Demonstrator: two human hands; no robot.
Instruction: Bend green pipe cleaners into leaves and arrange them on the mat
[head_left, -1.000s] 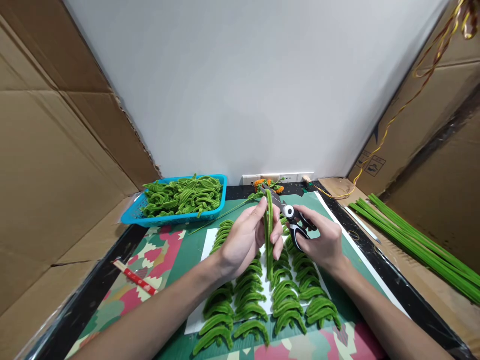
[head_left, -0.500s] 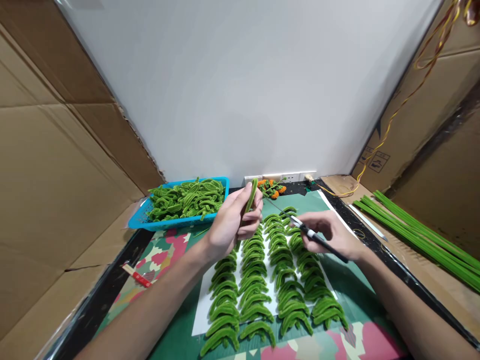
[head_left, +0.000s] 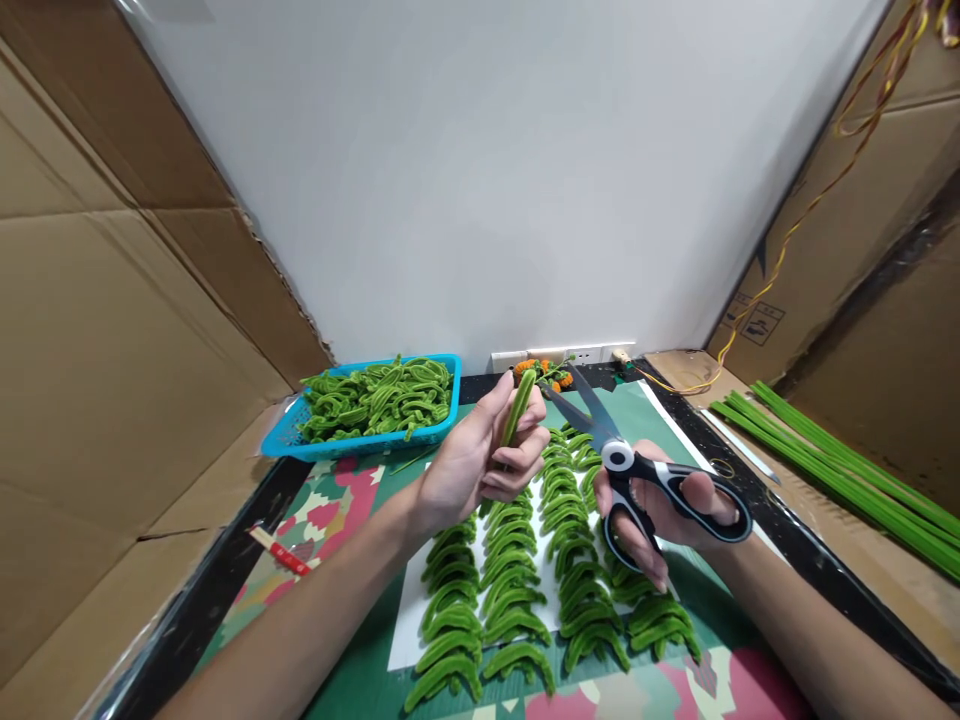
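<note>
Between the thumb and fingers of my left hand (head_left: 484, 450) is a fuzzy green pipe cleaner piece (head_left: 519, 405), its tip pointing up. My right hand (head_left: 667, 500) has its fingers through the handles of black-and-white scissors (head_left: 619, 456). The scissor blades are spread, pointing toward the left hand, with the tips close to its fingers. Beneath both hands, curved green pipe cleaner pieces (head_left: 517, 610) lie in several columns on white paper (head_left: 409, 630); the hands cover part of them.
At the back left, a blue basket (head_left: 360, 443) holds many green pieces. Orange pipe cleaner flowers (head_left: 559, 380) lie near a power strip (head_left: 589, 355). Long green stems (head_left: 840, 470) lie at right beside a white strip (head_left: 739, 445). A red-and-white packet (head_left: 281, 550) sits left. Cardboard walls (head_left: 97, 350) flank the table.
My right hand has turned over and the scissors' blades have spread apart, their flat side now facing me. The left hand has shifted slightly right, still holding its green piece.
</note>
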